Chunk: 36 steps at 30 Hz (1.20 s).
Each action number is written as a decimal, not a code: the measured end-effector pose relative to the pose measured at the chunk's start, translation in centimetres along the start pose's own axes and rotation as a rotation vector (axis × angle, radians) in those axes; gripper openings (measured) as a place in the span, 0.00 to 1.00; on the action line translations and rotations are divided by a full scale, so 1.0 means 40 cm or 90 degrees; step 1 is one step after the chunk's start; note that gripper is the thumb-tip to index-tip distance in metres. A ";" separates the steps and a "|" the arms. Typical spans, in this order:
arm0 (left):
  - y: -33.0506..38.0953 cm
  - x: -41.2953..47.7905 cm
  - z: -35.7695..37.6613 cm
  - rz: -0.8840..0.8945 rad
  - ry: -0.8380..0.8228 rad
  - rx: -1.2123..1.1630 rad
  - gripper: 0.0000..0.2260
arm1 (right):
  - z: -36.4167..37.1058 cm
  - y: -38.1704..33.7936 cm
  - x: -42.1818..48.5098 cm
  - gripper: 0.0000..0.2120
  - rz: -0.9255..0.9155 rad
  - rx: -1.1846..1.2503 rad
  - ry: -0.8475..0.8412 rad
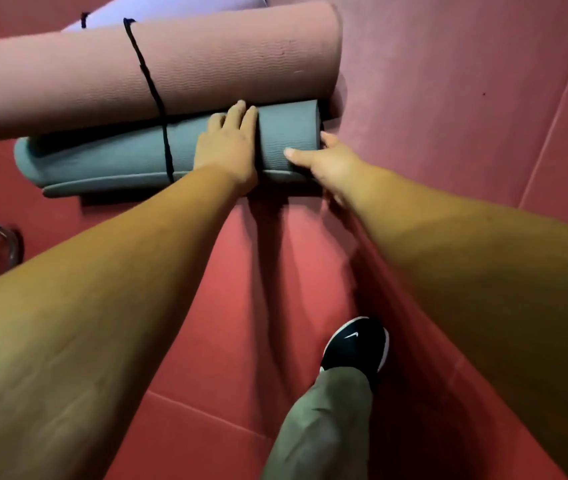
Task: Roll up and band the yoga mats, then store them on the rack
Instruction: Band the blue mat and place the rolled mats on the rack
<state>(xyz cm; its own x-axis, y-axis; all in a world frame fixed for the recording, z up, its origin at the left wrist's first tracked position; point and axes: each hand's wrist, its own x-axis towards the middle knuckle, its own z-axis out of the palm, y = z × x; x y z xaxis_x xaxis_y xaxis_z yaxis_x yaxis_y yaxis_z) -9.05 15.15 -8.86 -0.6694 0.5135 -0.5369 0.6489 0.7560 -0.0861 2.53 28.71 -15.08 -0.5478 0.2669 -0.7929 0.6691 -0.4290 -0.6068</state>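
A red padded floor [241, 306] with seamed panels fills the room. At the far left edge curves a chrome tube [7, 237]. Three rolled mats lie side by side: a smooth lavender mat [171, 8] farthest, a ribbed pink mat [68, 74] tied with a black band [144, 67], and nearest a grey mat [102, 157]. The left hand [227, 143] presses flat on the grey roll, fingers spread. The right hand [327, 161] grips its right end, thumb on top. Lower right stands a black shoe [355, 344].

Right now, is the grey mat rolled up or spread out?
Rolled up: the grey mat forms a cylinder, with a black cord crossing over it.
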 end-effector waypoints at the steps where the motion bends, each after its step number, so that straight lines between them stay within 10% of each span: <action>1: -0.004 -0.001 0.012 0.015 0.037 0.028 0.48 | 0.014 0.006 0.015 0.32 -0.003 0.018 0.008; 14: 0.209 -0.145 0.003 0.192 -0.060 0.260 0.67 | -0.307 0.175 -0.261 0.08 0.062 0.063 0.021; 21: 0.745 -0.310 -0.062 0.292 -0.110 0.090 0.56 | -0.791 0.300 -0.561 0.15 0.026 0.111 0.187; 32: 1.761 -0.664 -0.209 0.433 -0.120 -0.107 0.60 | -1.539 0.500 -1.176 0.54 -0.089 0.481 0.621; 36: 2.109 -0.845 -0.268 0.471 -0.152 -0.224 0.58 | -1.770 0.601 -1.413 0.31 -0.074 0.625 0.567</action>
<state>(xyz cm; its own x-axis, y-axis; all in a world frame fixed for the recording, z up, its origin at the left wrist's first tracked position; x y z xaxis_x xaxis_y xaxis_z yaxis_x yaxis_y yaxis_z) 64.43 65.93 11.03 0.0027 0.8556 -0.5176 0.7121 0.3617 0.6017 85.10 64.40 11.16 0.1887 0.6526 -0.7338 -0.2027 -0.7053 -0.6794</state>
